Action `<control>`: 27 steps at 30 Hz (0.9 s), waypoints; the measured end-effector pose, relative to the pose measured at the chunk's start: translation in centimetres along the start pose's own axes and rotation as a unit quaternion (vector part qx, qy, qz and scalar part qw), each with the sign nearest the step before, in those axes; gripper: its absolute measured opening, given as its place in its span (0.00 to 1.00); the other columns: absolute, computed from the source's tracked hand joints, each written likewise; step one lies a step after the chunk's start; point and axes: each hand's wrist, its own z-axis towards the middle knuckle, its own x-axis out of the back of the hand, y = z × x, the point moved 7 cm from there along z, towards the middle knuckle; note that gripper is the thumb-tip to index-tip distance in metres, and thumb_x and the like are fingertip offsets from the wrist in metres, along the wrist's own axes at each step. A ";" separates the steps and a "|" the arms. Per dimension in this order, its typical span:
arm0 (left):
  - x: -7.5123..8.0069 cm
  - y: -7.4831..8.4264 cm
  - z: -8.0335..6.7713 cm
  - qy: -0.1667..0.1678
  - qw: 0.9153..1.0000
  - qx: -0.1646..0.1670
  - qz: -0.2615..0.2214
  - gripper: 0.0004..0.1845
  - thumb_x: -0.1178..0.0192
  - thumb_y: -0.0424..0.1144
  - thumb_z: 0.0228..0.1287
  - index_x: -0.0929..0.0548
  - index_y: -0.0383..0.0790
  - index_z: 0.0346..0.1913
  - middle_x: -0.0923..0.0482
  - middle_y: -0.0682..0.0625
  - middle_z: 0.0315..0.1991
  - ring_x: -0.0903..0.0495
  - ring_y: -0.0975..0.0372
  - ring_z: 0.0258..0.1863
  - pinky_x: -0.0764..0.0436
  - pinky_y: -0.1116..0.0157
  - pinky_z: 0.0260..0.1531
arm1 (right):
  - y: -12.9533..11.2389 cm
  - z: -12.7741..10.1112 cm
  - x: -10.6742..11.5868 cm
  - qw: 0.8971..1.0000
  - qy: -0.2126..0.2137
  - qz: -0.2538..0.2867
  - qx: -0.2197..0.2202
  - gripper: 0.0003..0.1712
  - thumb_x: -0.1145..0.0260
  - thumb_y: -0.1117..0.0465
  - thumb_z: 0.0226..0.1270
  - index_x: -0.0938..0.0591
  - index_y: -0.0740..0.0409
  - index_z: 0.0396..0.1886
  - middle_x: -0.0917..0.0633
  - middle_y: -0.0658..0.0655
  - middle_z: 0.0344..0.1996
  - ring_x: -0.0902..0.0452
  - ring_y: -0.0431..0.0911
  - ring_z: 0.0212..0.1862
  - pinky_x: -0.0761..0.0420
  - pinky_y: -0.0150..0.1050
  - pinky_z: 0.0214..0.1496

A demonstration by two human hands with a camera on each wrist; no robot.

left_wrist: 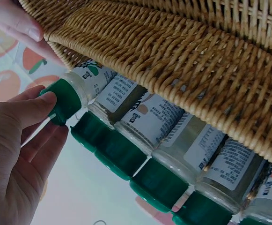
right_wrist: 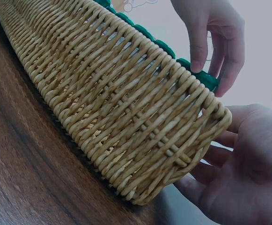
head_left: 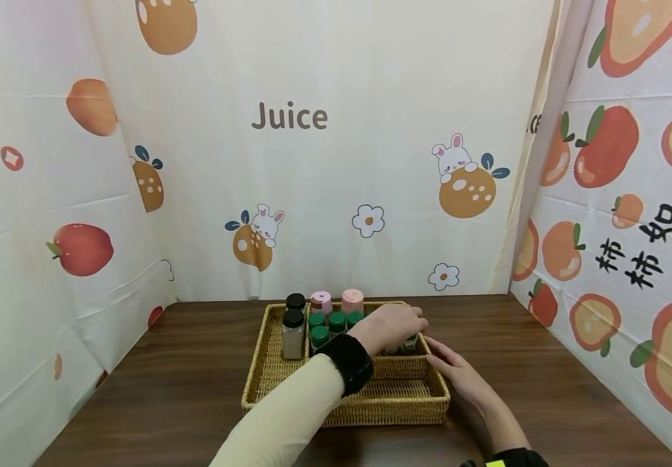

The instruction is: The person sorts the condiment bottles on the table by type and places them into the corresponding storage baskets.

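Left hand [head_left: 393, 326] pinching green-capped clear jar [left_wrist: 82, 89], white label showing. Right hand [head_left: 458, 373] resting open, touching wicker basket [head_left: 266, 363] on surface [head_left: 167, 389].

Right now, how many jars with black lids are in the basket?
2. Both stand at the left of the basket: the rear jar and the front jar before it. The left hand may hide others.
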 end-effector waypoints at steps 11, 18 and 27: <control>0.6 -0.8 1.3 -0.002 0.999 0.039 -0.021 0.12 0.41 0.37 0.72 0.15 0.55 0.52 0.16 0.61 0.48 0.19 0.69 0.47 0.20 0.73 0.48 | -0.1 0.1 -0.2 1.000 -0.007 0.022 0.000 0.35 0.49 0.56 0.80 0.46 0.66 0.78 0.44 0.72 0.77 0.49 0.66 0.77 0.29 0.35 0.63; 0.5 -1.5 1.9 -0.017 0.995 0.077 -0.067 0.10 0.42 0.36 0.73 0.13 0.52 0.47 0.15 0.58 0.39 0.21 0.68 0.33 0.22 0.73 0.33 | -0.1 0.1 -0.3 1.000 -0.003 0.026 -0.007 0.35 0.49 0.56 0.80 0.46 0.66 0.78 0.45 0.71 0.77 0.49 0.65 0.77 0.30 0.43 0.67; 0.0 -1.7 2.2 -0.025 0.993 0.083 -0.081 0.13 0.44 0.37 0.74 0.16 0.55 0.55 0.15 0.59 0.45 0.19 0.68 0.40 0.20 0.72 0.40 | 0.0 0.0 0.0 1.000 0.004 0.015 -0.010 0.35 0.49 0.56 0.80 0.45 0.65 0.78 0.44 0.71 0.77 0.49 0.65 0.77 0.30 0.46 0.68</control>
